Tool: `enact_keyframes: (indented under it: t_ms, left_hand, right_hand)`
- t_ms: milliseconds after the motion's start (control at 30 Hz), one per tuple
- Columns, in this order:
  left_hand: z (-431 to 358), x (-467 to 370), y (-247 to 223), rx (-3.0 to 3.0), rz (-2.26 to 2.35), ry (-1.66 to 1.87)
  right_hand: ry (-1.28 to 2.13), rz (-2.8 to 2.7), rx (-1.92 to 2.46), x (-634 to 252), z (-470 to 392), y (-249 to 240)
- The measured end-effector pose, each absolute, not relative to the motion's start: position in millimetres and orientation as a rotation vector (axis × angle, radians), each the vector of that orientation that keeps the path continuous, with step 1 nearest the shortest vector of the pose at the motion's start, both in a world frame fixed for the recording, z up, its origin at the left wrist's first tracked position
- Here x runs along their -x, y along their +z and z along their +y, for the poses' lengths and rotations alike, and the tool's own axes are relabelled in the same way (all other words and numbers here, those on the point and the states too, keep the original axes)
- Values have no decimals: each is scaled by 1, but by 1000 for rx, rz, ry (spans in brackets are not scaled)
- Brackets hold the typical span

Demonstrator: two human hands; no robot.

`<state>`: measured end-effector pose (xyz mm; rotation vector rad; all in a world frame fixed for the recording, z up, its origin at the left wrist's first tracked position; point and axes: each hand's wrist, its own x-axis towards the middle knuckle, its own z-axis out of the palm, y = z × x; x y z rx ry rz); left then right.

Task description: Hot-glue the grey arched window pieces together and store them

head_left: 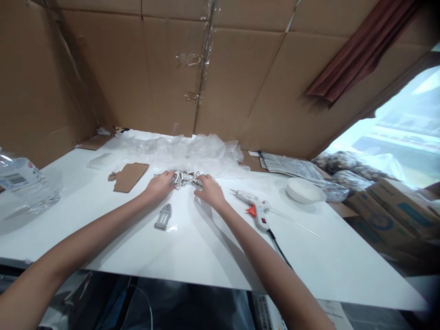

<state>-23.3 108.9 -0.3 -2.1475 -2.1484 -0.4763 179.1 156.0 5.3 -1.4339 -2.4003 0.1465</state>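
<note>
A heap of small grey-and-white cut-out pieces [186,178] lies on the white table, between my two hands. My left hand [159,186] is curled against the heap's left side with its fingers on the pieces. From the right, my right hand [211,191] has bent fingers holding the near right edge of the same heap. My fingertips are partly hidden among the pieces. Closer to me, a single grey arched window-shaped piece [163,217] lies flat by itself, below my left wrist.
On the right lie a white glue gun [252,206] with a glue stick and black cord, and a white bowl [305,190]. Crumpled plastic bags [192,151] line the back. At left are a cardboard scrap [131,177] and a water bottle [29,183]. Cardboard walls [165,68] enclose the table.
</note>
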Motion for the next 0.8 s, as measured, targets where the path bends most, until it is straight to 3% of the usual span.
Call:
enact_keyframes:
  t_ms: [167, 500, 633, 800]
  left_hand:
    - [94, 46, -3, 2274, -2135, -798]
    - [31, 76, -11, 2383, -2846, -1418]
    - [13, 72, -8, 2414, -2829, -1090]
    - [5, 65, -1, 2447, -2420, -487]
  right_hand:
    - [35, -2453, 1418, -172, 167, 2]
    - [-31, -2392, 1403, -176, 185, 0]
    - [-133, -2385, 1290, -189, 167, 5]
    - [-405, -2668, 998, -204, 109, -7]
